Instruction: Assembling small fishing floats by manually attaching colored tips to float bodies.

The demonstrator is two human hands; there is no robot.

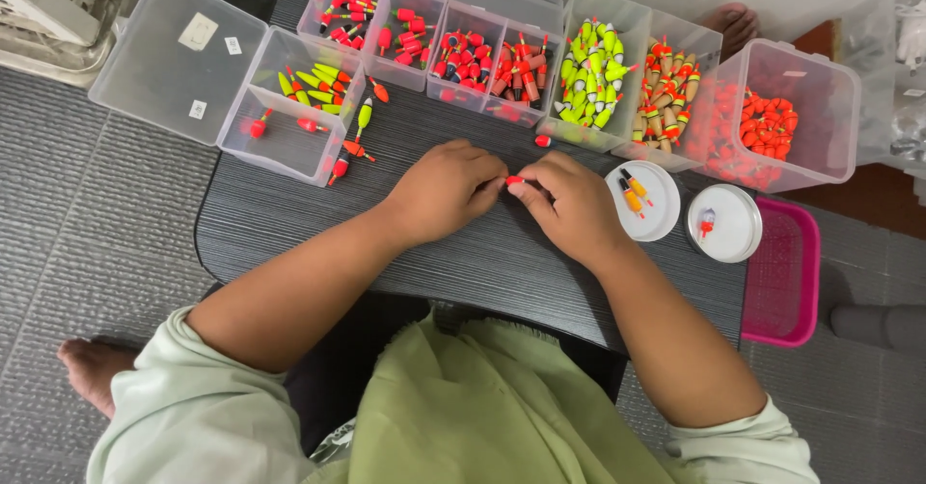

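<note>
My left hand (446, 187) and my right hand (569, 204) meet over the middle of a small dark grey table (289, 224). Their fingertips pinch a small red fishing float (513, 180) between them. Most of the float is hidden by the fingers. A loose red float (543, 141) lies just beyond my right hand. A few yellow-and-red floats (353, 137) lie loose to the left of my left hand.
Clear plastic boxes of red (482, 60), yellow (590, 74), orange (666, 89) and round red floats (767, 122) line the far edge. An open-lidded box (289, 108) stands at left. Two white lids (648, 200) (723, 222) and a pink basket (783, 272) are at right.
</note>
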